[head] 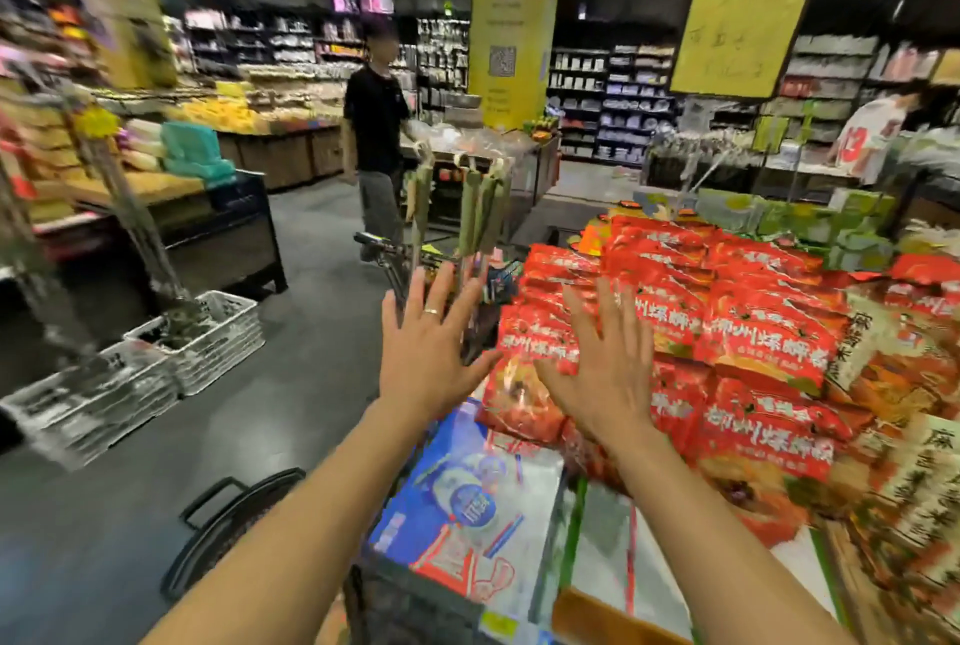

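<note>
Head view: left hand (pixel 428 338) hovered just left of packets (pixel 753 332), right hand (pixel 605 369) over packets' left edge; both spread wide, held nothing. Risk judged: clumsy push at edge could topple slippery pile onto floor (pixel 291 410).

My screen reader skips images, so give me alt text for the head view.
The left hand and right hand, fingers spread, reach toward stacked red packets in a shop. The left wears a ring; a person in black stands beyond.
</note>
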Available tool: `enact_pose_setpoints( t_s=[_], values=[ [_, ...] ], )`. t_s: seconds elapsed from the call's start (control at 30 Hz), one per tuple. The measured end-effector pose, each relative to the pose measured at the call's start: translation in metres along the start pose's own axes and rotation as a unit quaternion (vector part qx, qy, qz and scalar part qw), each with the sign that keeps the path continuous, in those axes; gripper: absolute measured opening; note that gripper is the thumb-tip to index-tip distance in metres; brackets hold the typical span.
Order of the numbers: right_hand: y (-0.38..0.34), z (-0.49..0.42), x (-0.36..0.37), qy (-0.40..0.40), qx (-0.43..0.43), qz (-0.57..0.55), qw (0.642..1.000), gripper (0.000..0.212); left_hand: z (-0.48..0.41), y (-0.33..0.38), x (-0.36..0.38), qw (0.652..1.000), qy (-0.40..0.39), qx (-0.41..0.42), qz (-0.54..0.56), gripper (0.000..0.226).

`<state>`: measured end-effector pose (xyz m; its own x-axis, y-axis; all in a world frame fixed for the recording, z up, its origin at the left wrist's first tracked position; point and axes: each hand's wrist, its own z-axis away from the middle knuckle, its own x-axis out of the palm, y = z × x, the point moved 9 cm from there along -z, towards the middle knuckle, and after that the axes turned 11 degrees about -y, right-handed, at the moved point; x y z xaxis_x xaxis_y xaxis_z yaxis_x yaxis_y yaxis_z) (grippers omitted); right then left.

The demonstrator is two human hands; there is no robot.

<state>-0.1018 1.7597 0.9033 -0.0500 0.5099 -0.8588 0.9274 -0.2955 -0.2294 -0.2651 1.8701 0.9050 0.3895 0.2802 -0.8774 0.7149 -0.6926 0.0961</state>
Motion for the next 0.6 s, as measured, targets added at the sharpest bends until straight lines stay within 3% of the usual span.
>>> enact_pose_setpoints(
  t_s=[0.33, 0.6],
  values=[
    [-0.244, 0.036, 0.072, -0.101, -0.118, -0.049, 0.987, 0.085, 0.166, -0.224, -0.09, 0.988, -0.048, -0.117, -0.085, 0.086],
    [-0.356, 0.057, 0.154, -0.165, -0.182, -0.04, 0.969, 0.082, 0.238, -0.333, -0.082, 0.97, -0.095, -0.208, -0.088, 0.086]
  ],
)
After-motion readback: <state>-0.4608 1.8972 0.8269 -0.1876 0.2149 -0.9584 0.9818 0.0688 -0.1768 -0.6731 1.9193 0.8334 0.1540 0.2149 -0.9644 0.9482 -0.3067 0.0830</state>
